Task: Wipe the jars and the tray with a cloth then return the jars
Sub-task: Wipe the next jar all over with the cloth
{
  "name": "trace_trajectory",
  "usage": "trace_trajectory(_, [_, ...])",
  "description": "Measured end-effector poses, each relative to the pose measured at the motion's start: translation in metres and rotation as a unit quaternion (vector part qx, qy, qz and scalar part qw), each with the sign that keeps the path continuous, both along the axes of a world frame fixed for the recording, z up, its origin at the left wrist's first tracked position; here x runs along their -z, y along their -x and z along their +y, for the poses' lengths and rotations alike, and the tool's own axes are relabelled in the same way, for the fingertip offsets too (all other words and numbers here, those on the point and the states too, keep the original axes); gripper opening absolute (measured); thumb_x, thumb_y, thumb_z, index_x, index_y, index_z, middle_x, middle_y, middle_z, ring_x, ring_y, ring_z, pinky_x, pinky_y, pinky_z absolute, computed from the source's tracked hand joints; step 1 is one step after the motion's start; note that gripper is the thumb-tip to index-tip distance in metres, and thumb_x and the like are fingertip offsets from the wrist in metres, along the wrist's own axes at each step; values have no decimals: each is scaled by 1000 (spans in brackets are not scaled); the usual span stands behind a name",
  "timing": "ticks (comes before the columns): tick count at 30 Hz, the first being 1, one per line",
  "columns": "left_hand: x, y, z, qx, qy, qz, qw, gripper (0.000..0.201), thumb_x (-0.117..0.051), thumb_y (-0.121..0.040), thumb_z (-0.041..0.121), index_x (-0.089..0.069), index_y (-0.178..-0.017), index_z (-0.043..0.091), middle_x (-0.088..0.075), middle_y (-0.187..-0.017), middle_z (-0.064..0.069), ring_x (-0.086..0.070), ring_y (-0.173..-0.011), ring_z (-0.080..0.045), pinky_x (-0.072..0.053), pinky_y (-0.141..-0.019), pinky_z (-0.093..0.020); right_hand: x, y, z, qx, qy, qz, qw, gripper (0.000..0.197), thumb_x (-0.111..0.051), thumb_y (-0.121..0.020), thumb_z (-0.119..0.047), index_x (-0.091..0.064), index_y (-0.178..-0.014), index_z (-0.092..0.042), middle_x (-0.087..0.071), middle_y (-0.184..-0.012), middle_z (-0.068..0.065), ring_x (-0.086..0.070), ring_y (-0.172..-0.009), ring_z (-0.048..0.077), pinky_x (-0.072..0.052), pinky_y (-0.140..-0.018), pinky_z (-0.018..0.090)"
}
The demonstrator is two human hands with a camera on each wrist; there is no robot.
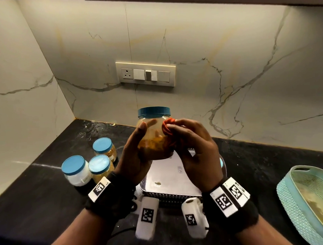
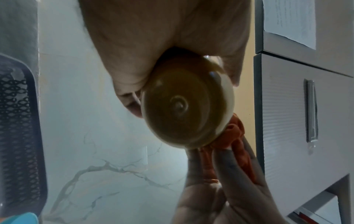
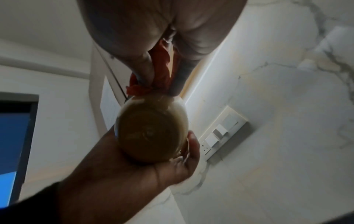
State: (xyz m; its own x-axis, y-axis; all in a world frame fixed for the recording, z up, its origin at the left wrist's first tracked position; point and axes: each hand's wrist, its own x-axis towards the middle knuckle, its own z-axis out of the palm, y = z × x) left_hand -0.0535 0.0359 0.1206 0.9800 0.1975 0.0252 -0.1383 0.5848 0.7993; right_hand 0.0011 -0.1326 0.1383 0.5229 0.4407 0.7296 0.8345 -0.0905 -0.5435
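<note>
The left hand (image 1: 132, 156) wraps round a blue-lidded jar (image 1: 154, 133), held upright in the air above the metal tray (image 1: 170, 177). The right hand (image 1: 194, 148) pinches a bunched orange cloth (image 1: 167, 129) against the jar's right side; most of the cloth is hidden in its fingers. Both hands cover much of the tray. Three more jars (image 1: 89, 167) stand on the counter (image 1: 40, 190) to the left. A teal basket (image 1: 295, 200) is cut off at right.

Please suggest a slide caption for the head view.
Left hand holds a jar above the tray while the right hand wipes it with an orange cloth.
</note>
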Motion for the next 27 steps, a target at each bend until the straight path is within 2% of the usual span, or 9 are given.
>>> trace_trajectory(4, [0,1,6,-9,-70,24,997,61,-60,-92,44,-48,-144,13,-58,-141,-21,-64,-123,-38,-60,-85,-50,2,-10,1,11,47,-47,998,51,-68,-80,11,-67,-126,-11,-59,-130,8,-55,-124,21,-51,-100,36])
trace_trajectory(9, [1,-3,1,-7,-115,25,993,96,-76,-74,69,-50,-138,1,-56,-133,-35,-62,-122,-44,-47,-97,-71,8,4,9,5,89,-105,990,40,-68,-83,1,-70,-121,-12,-59,-128,14,-56,-117,31,-51,-95,40])
trace_trajectory(11, [0,-4,3,-14,-103,41,994,105,-79,-68,70,-48,-138,-2,-52,-132,-39,-61,-117,-45,-45,-100,-69,17,15,7,3,125,-152,981,34,-70,-86,-5,-72,-118,-14,-59,-125,15,-56,-114,33,-53,-90,41])
trace_trajectory(13, [-1,-4,6,-26,-104,52,993,107,-85,-61,68,-49,-137,2,-59,-130,-32,-65,-115,-43,-53,-97,-60,21,18,0,-14,146,-175,974,30,-71,-87,-9,-72,-116,-16,-60,-123,15,-57,-110,33,-54,-85,42])
trace_trajectory(15, [0,-3,5,-26,-117,48,992,98,-86,-60,67,-54,-128,4,-64,-122,-25,-68,-107,-39,-58,-87,-57,16,10,-2,-16,123,-136,983,35,-72,-83,-5,-71,-116,-15,-60,-122,14,-59,-109,30,-55,-86,39])
trace_trajectory(19, [4,-3,-1,-18,-98,37,994,92,-83,-71,61,-51,-136,4,-58,-135,-29,-60,-122,-48,-47,-97,-73,-3,-13,6,46,20,-21,999,46,-73,-73,7,-70,-115,-11,-60,-116,7,-55,-108,10,-49,-94,19])
trace_trajectory(22, [3,-5,3,-17,-72,38,997,90,-77,-82,56,-45,-140,-5,-50,-139,-37,-50,-128,-57,-41,-103,-74,2,4,10,31,57,-67,996,46,-70,-75,5,-70,-118,-13,-58,-123,9,-56,-114,21,-52,-94,31])
trace_trajectory(25, [0,-2,10,-21,-76,40,996,100,-81,-76,59,-42,-140,-8,-55,-127,-33,-60,-109,-50,-54,-84,-54,14,20,5,-4,104,-150,983,37,-73,-81,-1,-71,-116,-13,-60,-124,15,-57,-113,33,-53,-92,40])
trace_trajectory(27, [1,-1,10,-7,-81,37,996,98,-82,-74,57,-44,-140,-4,-55,-131,-36,-61,-112,-52,-56,-88,-60,9,8,4,-5,83,-114,990,40,-71,-79,3,-71,-117,-12,-60,-123,12,-58,-113,29,-52,-93,38])
